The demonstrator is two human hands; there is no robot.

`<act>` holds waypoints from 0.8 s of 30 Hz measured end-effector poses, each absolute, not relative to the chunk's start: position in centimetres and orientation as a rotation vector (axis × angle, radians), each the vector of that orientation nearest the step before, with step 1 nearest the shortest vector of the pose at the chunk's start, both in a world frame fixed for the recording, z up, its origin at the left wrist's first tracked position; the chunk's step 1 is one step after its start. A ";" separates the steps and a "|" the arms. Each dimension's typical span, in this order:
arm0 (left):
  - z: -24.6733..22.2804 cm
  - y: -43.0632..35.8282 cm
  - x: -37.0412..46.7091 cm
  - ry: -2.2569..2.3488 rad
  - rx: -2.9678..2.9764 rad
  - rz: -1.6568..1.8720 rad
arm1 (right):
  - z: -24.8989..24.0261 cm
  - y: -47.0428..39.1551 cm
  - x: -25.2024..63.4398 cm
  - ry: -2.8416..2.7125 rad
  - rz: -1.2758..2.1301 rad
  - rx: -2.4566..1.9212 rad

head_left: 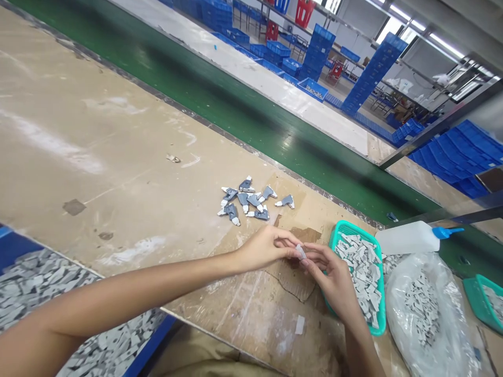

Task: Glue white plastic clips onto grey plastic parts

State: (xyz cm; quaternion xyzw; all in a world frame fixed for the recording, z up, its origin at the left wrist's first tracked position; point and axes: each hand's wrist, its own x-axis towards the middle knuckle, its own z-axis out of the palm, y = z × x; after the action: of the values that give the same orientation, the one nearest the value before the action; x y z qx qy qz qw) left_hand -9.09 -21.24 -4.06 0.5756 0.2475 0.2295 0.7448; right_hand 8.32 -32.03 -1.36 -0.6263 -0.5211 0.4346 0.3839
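My left hand [271, 245] and my right hand [332, 272] meet above the table, both pinching a small pale grey plastic part [301, 252]. Fingers cover much of it, so its full shape is hidden. Beyond my hands lies a loose group of dark grey and white plastic assemblies [254, 200]. Beside my right hand stands a green basket [382, 314] filled with small light grey plastic pieces [359, 272]. A torn piece of cardboard [298, 283] lies on the table beneath my hands.
A white bottle with a blue nozzle [411, 238] lies behind a clear plastic bag [448, 314] of small parts. Another green basket [473, 293] is at far right. A blue bin [151, 343] of grey parts stands lower left. A green conveyor belt [236, 112] runs past the table.
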 end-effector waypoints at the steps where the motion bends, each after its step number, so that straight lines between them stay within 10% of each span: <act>1: -4.1 -21.2 -9.1 0.558 1.261 0.508 | -1.4 -32.0 8.3 -1.343 1.105 -1.601; 24: -3.1 -16.9 -10.0 0.810 1.289 0.943 | -3.0 -31.6 7.5 -1.808 0.222 -1.712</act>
State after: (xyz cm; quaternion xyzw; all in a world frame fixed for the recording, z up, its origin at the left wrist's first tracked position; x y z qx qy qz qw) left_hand -9.99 -16.87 -3.12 0.5617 0.3530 0.4111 0.6252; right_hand 7.51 -31.60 -2.98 -0.6499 -0.6862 0.0844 0.3156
